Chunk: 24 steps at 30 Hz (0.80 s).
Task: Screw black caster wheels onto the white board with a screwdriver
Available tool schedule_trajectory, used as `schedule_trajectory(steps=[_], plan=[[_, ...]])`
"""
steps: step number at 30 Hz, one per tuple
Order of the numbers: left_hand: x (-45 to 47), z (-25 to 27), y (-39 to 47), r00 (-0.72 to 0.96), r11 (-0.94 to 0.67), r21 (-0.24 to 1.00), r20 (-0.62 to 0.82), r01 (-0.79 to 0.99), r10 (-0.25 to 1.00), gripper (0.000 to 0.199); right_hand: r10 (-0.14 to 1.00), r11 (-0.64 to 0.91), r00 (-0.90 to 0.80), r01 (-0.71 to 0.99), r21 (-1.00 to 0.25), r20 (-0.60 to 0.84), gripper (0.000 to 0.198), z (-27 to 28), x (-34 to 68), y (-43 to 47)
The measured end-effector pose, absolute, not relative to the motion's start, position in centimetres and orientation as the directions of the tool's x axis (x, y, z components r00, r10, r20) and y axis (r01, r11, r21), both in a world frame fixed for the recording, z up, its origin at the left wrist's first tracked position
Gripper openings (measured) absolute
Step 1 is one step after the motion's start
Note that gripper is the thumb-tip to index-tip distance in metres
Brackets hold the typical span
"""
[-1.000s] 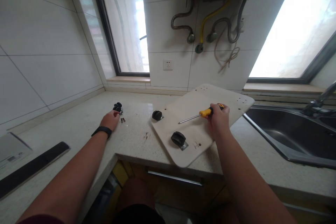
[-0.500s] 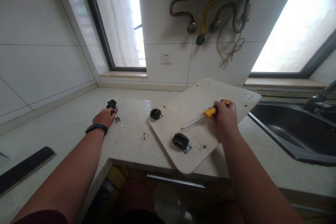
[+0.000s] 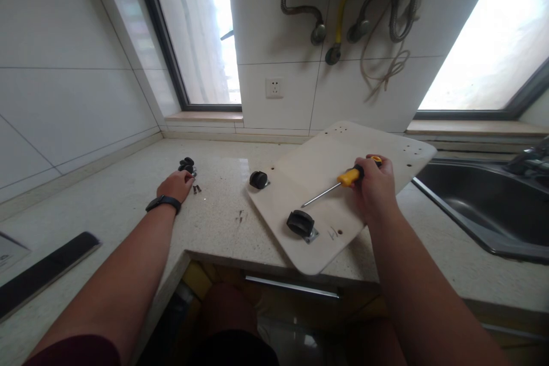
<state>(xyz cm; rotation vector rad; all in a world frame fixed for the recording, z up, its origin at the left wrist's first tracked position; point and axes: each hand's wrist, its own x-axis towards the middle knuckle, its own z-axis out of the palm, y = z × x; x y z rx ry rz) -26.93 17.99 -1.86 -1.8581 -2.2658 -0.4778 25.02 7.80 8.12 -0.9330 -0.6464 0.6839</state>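
Head view. My right hand [image 3: 380,183] is gripping one screwdriver [image 3: 349,176], handle yellow and black, shaft straight bright metal. Its tip is pointing down toward the near caster; I cannot tell whether it is touching the board. My left hand [image 3: 175,186], black wristband [image 3: 163,202] behind it, is resting on the counter with fingers bunched at some loose casters [image 3: 186,164]; I cannot tell whether they are pinching anything. Loose casters: black, rounded, overlapping, so their exact number is escaping me. Two small dark screws [image 3: 197,189] are lying just beside my fingertips.

One flat, cream, round-cornered board [image 3: 309,160] is lying aslant on the speckled, stone-like countertop [image 3: 223,217], its near corner jutting past the front edge. It is carrying two black twin-wheel casters on metal plates: the far caster [image 3: 258,179] and the near caster [image 3: 301,222]. Four larger holes are showing, plus two clusters of small ones at the far end.

One smooth, dark metal sink [image 3: 484,211] is sitting to the right, its basin holding a soft sheen. On the tiled wall, two ribbed metal hoses [image 3: 300,10] are curving either side of one yellow pipe [image 3: 343,6].
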Motion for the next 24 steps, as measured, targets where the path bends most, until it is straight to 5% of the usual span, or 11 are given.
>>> schedule_trajectory(steps=[13,19,24], plan=[[-25.8,-1.1,17.0,-0.226,0.130,0.280,0.345,0.951,0.911,0.034,0.759,0.400,0.624,-0.221,-0.889,0.186,0.046,8.0,25.1,7.9],[-22.7,1.6,15.7,-0.298,0.025,0.551,0.411,0.834,0.862,0.026,0.746,0.408,0.643,-0.237,-0.882,0.172,0.047,8.0,25.2,7.9],[-15.3,5.4,13.7,-0.321,-0.190,0.810,0.418,0.555,0.850,0.030,0.750,0.428,0.641,-0.284,-0.858,0.163,0.051,8.1,25.2,8.0]])
